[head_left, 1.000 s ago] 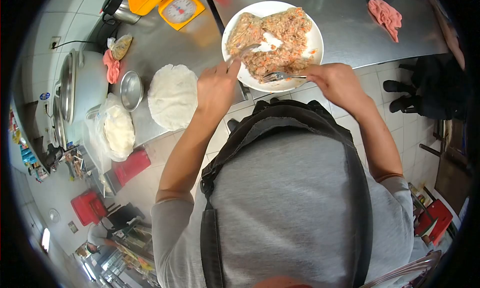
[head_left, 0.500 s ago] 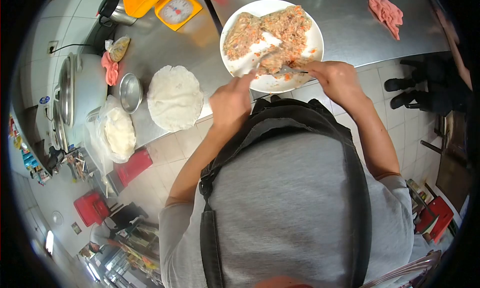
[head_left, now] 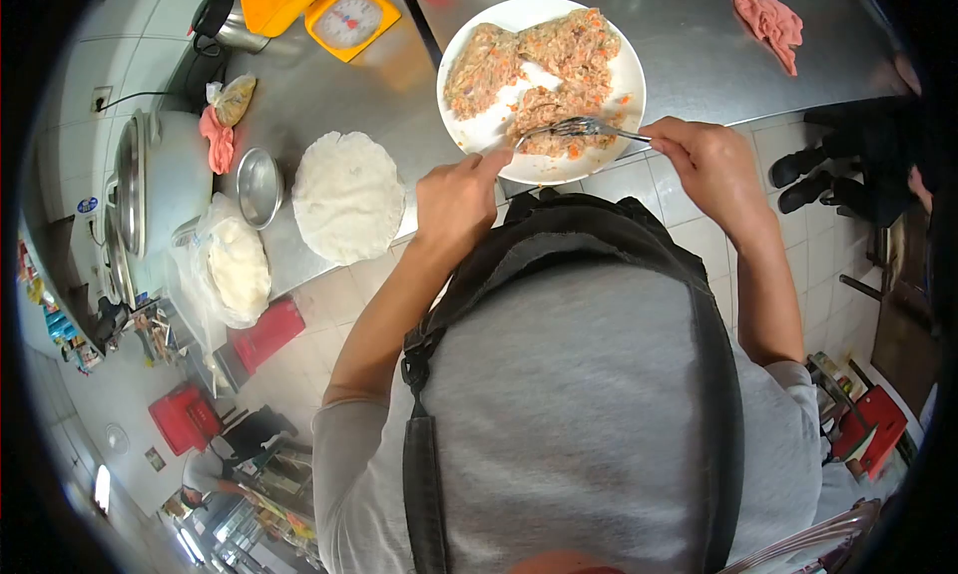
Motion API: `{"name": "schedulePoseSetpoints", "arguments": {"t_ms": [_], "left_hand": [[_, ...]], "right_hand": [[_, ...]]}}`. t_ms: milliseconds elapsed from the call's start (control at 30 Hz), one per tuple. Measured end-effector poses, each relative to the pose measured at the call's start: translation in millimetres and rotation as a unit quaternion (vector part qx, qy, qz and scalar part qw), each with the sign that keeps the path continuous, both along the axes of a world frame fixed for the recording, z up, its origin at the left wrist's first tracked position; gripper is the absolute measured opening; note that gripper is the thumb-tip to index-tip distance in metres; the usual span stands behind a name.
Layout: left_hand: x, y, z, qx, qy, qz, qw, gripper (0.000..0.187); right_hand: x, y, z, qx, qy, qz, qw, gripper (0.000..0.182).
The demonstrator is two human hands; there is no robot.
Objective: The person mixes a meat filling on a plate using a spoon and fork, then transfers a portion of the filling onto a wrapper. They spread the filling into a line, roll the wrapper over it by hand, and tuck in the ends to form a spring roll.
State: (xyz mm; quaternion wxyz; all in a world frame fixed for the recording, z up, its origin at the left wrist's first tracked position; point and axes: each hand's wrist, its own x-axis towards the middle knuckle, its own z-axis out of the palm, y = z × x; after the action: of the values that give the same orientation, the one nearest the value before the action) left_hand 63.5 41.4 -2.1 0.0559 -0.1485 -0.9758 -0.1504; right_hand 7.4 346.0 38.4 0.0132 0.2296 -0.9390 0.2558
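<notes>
A white plate holds a minced filling flecked with orange bits, spread in a few lobes. Closed round the handle of a metal fork, my right hand is at the plate's right front edge. The fork's tines point left over the near part of the filling. My left hand pinches a thin metal utensil at the plate's left front edge. Its far end meets the fork's tines, so its shape there is partly hidden. Left of my left hand lies a flat, round sheet of white dough.
A small metal bowl and a plastic bag of white dough sit at the left. Behind are a yellow scale and a metal jug. A pink cloth lies far right. Dark-clothed legs show beyond the counter.
My right hand has moved a little to the right and drawn the fork out of the filling, so its tines now show. My left hand has shifted only slightly.
</notes>
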Motion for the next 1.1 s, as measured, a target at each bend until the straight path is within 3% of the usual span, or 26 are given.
{"name": "schedulePoseSetpoints", "arguments": {"t_ms": [200,367,533,600,667,767,933,1000,1100], "left_hand": [[15,-20,43,0.034,0.018,0.003,0.999,0.021],[8,-14,6,-0.022,0.02,-0.002,1.0,0.02],[1,-12,44,0.046,0.022,0.042,0.998,0.02],[-2,-10,2,0.015,0.013,0.028,0.999,0.021],[-6,-11,-8,-0.001,-0.008,0.008,1.0,0.025],[-9,-12,28,-0.033,-0.021,0.023,0.999,0.025],[-20,-7,18,0.05,0.015,0.048,0.997,0.024],[-14,1,0,-0.026,-0.016,0.021,0.999,0.022],[-14,-9,18,-0.054,-0.014,-0.001,0.998,0.022]], "right_hand": [[5,3,-1,0.028,-0.012,-0.022,0.999,0.013],[7,2,3,0.022,-0.032,-0.034,0.999,0.013],[11,-2,5,0.016,-0.059,-0.031,0.998,0.014],[11,-9,-8,-0.003,-0.015,0.009,1.0,0.013],[13,-18,-16,0.001,-0.013,0.006,1.0,0.012],[18,-28,-27,0.007,-0.019,0.007,1.0,0.012],[10,-36,-44,0.015,-0.047,-0.01,0.999,0.015],[7,-35,-45,0.03,-0.057,-0.034,0.997,0.015],[7,-31,-40,0.04,-0.043,-0.04,0.997,0.015]]}}
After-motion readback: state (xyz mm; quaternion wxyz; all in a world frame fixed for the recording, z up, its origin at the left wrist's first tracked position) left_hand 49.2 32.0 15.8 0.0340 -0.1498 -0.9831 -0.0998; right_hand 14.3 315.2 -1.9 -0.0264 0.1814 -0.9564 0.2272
